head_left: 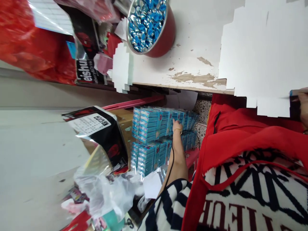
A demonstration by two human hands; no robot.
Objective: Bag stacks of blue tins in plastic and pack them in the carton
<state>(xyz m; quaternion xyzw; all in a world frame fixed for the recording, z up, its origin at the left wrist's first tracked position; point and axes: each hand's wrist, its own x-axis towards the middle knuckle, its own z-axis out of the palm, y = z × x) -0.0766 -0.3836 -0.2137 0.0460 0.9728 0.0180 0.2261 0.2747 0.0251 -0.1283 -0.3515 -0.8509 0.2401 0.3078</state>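
Note:
My left hand [177, 125] reaches down to the stacked light-blue boxes [146, 123] below the worktable. Its fingers are bent together against the upper row; they look small, and their exact grip is hard to see. A gold bracelet [177, 130] is on that wrist. At the right edge, partly cut off, my right hand [303, 104] is closed on a blue-edged item [295, 92] beside the flat white card sheets [260, 57]. A red metal bowl [166, 35] full of small silver and blue pieces stands on the white worktable [185, 69].
Red plastic bags [31, 41] and a smaller white card stack [120, 67] lie at the upper left. Below are an opened black-printed carton [108, 138], crumpled clear plastic [108, 192] and a pink stool [192, 157]. A black cord [172, 163] runs along my left arm.

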